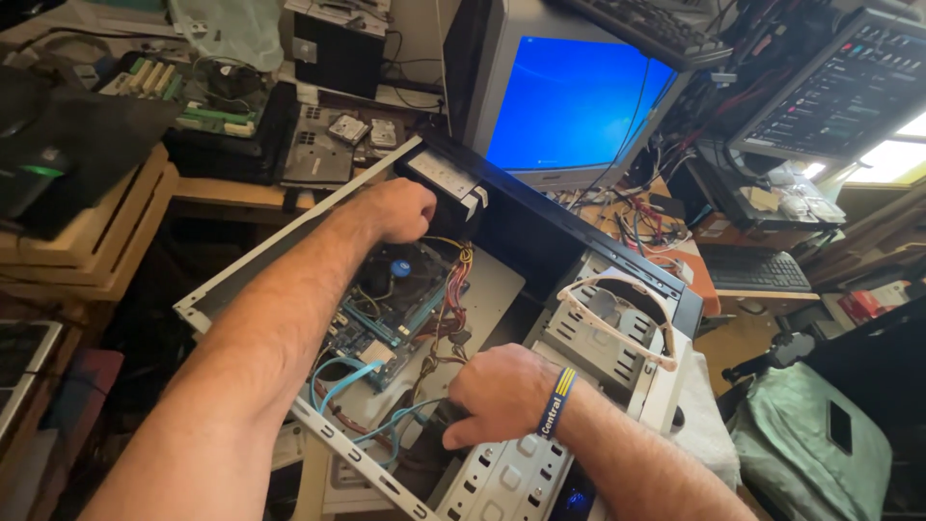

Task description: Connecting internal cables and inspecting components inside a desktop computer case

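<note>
A: What is held by the left hand (400,207)?

B: The power box (446,183) at the far end of the open computer case (241,265) is gripped by it. The fingers are closed over the top edge of that box. The box is black with a pale sticker on it.

A: And the right hand (502,391)?

B: It is curled shut low inside the case, near the front end. A dark part (439,425) is pressed under it, but what that part is cannot be told. A blue and yellow band (558,400) is worn on that wrist.

A: What is seen between the two hands?

B: The board (391,309) is laid flat in the case. A fan (400,270) is seen on it, just below the left hand. Thin blue cables (338,381) are bent near the right hand. Red and yellow wires (453,289) are hung from the power box toward the right hand.

A: What is kept beside the right hand?

B: The metal drive cage (603,338) is set just behind it. White glasses (617,314) are rested on top of that cage.

A: What is found behind the case?

B: A monitor (569,101) with a blue screen is stood there. A keyboard (757,270) is laid to the right of it. A green bag (805,444) is placed at the far right.
</note>
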